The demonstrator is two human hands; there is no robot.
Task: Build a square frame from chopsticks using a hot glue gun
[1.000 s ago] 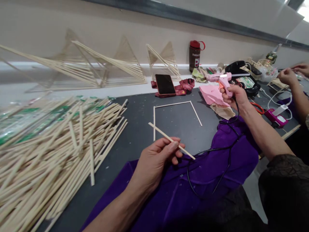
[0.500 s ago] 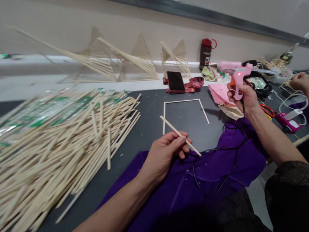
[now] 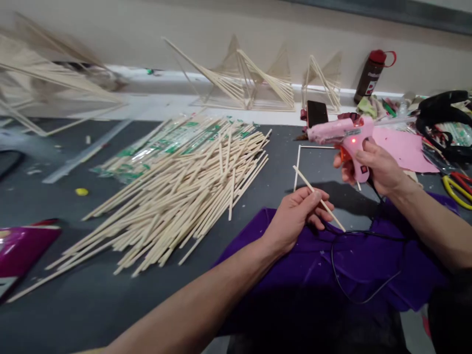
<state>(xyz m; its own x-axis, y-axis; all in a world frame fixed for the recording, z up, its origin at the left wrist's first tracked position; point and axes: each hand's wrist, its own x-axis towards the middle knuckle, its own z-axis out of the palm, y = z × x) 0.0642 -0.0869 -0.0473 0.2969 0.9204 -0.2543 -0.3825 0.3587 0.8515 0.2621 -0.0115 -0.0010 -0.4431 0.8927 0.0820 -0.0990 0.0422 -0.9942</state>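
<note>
Between the thumb and fingers of my left hand (image 3: 300,211) is a short wooden stick (image 3: 334,216), tilted down to the right above the purple cloth (image 3: 287,280). My right hand (image 3: 376,164) grips a pink hot glue gun (image 3: 341,132) by its handle, a red light glowing on its side and its nozzle pointing left. Under and behind the gun, a stick frame (image 3: 298,160) lies on the dark table, partly hidden by the gun and my hands. The gun's black cable (image 3: 379,232) trails over the cloth.
A big pile of wooden sticks (image 3: 191,196) lies left of my hands, beside plastic packets (image 3: 173,137). Built stick structures (image 3: 265,78) stand along the wall. Farther right are a phone (image 3: 317,114), a bottle (image 3: 369,76), pink paper (image 3: 401,147) and yellow-red scissors (image 3: 457,189).
My view has swung left, so more of the table's left side shows. The glue gun has come closer to my left hand and over the stick frame. Both hands keep their hold.
</note>
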